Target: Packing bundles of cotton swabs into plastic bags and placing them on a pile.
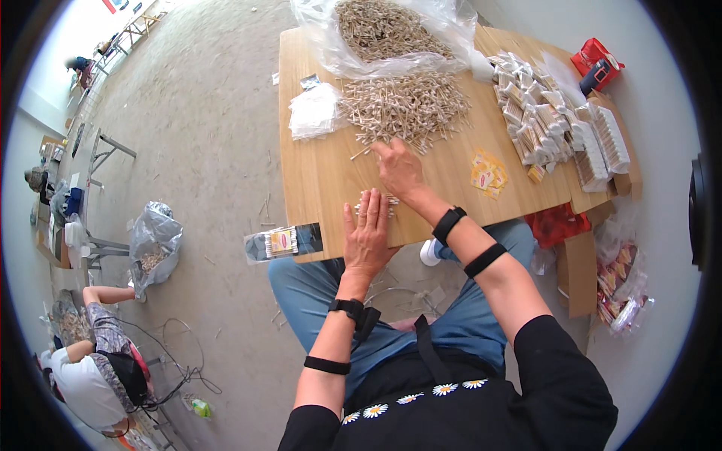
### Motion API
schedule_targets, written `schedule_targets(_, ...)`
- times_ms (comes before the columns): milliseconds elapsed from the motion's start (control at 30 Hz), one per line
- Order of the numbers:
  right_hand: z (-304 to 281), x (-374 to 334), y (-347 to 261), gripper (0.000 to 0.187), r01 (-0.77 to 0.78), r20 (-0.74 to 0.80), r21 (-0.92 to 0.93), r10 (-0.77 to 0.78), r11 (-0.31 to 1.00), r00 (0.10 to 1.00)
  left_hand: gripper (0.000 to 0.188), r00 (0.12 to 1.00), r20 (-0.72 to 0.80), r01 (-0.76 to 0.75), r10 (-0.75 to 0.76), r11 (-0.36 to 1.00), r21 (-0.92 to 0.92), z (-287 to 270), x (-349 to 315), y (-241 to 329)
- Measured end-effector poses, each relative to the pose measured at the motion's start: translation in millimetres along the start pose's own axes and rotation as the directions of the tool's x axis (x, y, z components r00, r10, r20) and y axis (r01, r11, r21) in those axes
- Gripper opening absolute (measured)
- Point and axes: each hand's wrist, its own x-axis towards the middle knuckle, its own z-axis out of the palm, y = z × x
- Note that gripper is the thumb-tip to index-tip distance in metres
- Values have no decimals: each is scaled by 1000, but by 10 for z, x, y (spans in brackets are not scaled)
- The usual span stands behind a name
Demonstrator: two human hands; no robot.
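My left hand [366, 234] lies flat near the table's front edge, its fingers stretched out and close together. Against and partly under those fingers is a small bunch of cotton swabs [390, 204]. At the near edge of a large loose heap of cotton swabs [406, 105], my right hand [400, 170] has its fingers curled together. A single cotton swab [361, 152] pokes out at its fingertips; the fingers hide the rest. Left of my left hand, a clear bag packed with swabs and a yellow card [280, 242] overhangs the table edge.
Behind the heap lies a big open plastic bag of swabs [387, 34]. Clear empty sachets [316, 113] are stacked at left, yellow cards [489, 174] lie at right, and filled packs [530, 113] pile up farther right. A co-worker [98, 376] sits at lower left by a grey bag [156, 240].
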Motion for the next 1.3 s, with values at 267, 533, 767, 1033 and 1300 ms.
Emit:
schedule_targets(267, 78, 61, 103, 10, 101, 74, 47, -104, 994, 992, 117, 1000, -7, -16, 17, 999, 37, 16, -5, -16)
schedule_targets(533, -167, -219, 575, 8, 104, -25, 101, -102, 989, 994, 116, 997, -79, -18, 18, 1000, 4, 44, 9, -7)
schedule_targets(767, -145, -421, 478, 7, -97, -59, 123, 105, 988, 993, 118, 1000, -5, -8, 8, 999, 50, -2, 17, -13)
schedule_targets(1033, -134, -463, 479, 7, 3, 21, 72, -4, 997, 1000, 117, 1000, -3, -17, 17, 998, 59, -23, 30, 10)
schedule_targets(1300, -100, -377, 307, 7, -39, 74, 147, 28, 988, 997, 113, 1000, -7, -18, 19, 998, 68, 4, 13, 3)
